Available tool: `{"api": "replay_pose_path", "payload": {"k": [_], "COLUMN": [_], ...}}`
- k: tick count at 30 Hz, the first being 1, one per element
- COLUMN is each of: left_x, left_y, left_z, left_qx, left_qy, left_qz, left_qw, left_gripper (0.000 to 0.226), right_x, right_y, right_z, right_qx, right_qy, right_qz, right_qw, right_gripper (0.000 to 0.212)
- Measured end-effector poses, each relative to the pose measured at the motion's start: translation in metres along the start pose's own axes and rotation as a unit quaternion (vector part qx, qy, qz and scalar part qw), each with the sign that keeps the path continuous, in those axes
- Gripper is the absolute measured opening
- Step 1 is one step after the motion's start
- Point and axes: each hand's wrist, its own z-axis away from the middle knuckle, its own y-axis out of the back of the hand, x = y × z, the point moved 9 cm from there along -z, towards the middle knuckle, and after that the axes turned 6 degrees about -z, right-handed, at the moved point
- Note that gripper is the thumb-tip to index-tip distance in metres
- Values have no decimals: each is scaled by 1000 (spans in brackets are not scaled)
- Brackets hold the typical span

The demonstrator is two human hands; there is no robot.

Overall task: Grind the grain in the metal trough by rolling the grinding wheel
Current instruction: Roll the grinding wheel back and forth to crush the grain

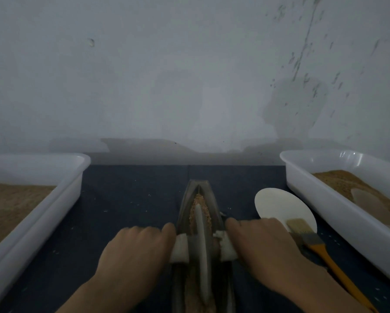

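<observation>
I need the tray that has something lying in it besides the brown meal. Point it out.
The white tray on the right: a pale flat oval piece lies on its brown meal. The white tray on the left shows only brown meal.

wheel (pixel 202 236) in trough (pixel 214 204), between two trays (pixel 74 177) (pixel 302 184).

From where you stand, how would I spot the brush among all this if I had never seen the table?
Find the white tray on the right of the dark table. Just inside it, beside the right hand, the brush lies partly on a round white disc. It alone has an orange handle and pale bristles.
</observation>
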Motion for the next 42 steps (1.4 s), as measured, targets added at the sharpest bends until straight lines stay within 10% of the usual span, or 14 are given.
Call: {"api": "replay_pose_path", "payload": {"k": [10,18,27,34,42], "left_x": [-2,13,-9,5,-2], "left_y": [13,17,11,-7,2], "left_z": [-22,12,-42,8,-16], "left_qx": [13,3,49,-93,-10], "left_qy": [9,-59,46,-22,27], "left_qz": [23,33,6,45,6], "left_qw": [1000,998,998,994,1000], "left_gripper": [34,66,39,39,32], "right_x": [12,-5,22,-9,9], "right_y": [1,-1,2,0,-1], "right_z": [-15,17,-39,17,-11], "right_qx": [29,-9,53,-32,38], "right_qy": [0,1,-23,26,-7], "right_qz": [0,-6,14,-33,-7], "right_qw": [1000,1000,998,999,999], "right_gripper": [25,26,30,27,29]}}
